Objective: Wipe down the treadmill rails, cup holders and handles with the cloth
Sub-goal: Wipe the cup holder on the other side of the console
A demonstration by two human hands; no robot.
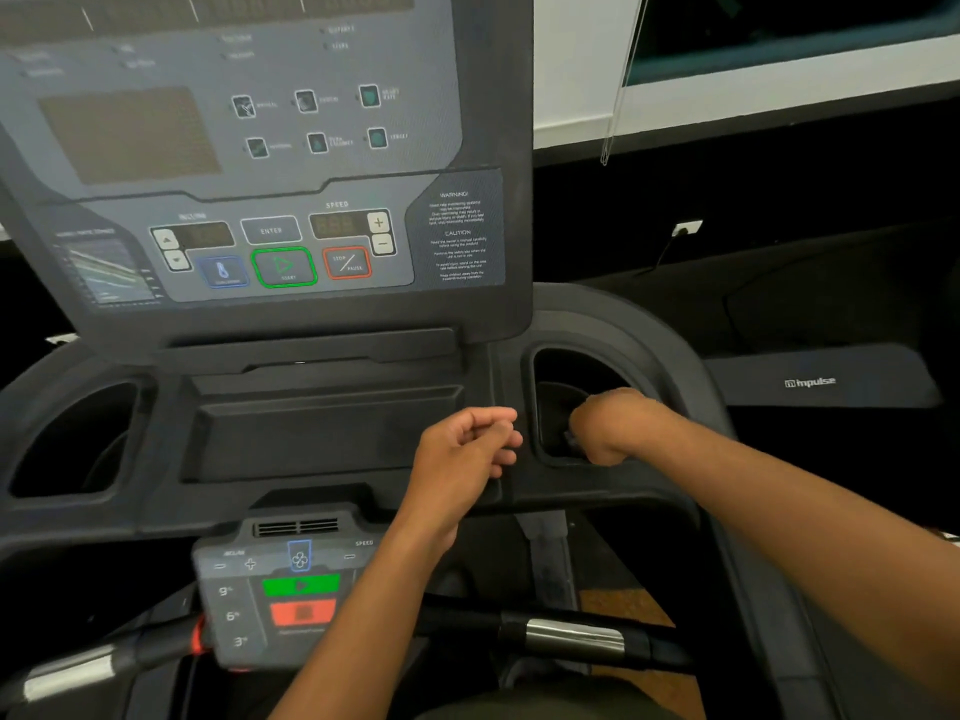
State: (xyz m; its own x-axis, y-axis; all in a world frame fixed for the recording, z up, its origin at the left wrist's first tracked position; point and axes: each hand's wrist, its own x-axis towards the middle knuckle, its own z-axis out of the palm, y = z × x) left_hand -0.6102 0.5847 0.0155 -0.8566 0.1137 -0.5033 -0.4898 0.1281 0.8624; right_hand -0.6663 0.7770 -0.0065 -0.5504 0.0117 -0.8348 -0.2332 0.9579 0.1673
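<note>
Eyes on the feed. The dark grey treadmill console panel (pixel 249 163) fills my view from 9 round to 12 o'clock, with its green-ringed start button (pixel 284 267) and red-ringed stop button (pixel 347 262) side by side low on the panel. Below it lies the shallow black centre tray (pixel 311 433).

Both hands are in shot. The left hand (pixel 462 449) hovers at dead centre, just over the tray's right edge, with its fingers loosely curled, its thumb laid against them and nothing in it. The right hand (pixel 608 428) is at 3 o'clock of it, wrist bent down, knuckles dipped into the deep black right cup holder (pixel 566 368). Its fingers go out of my sight down there. A small blurred scrap of pale grey cloth (pixel 570 438) peeks out just beneath them, inside the cup. I cannot tell whether that hand is closed on it.

At 9 o'clock sits the matching black left cup holder (pixel 78 439), well apart from both hands. Down at 6 o'clock I have the small grey control pad with green and red bars (pixel 280 589), partly crossed by the left forearm. Right of it, at 5 o'clock, runs the black handle with a chrome sensor band (pixel 571 636), passing under the right forearm.
</note>
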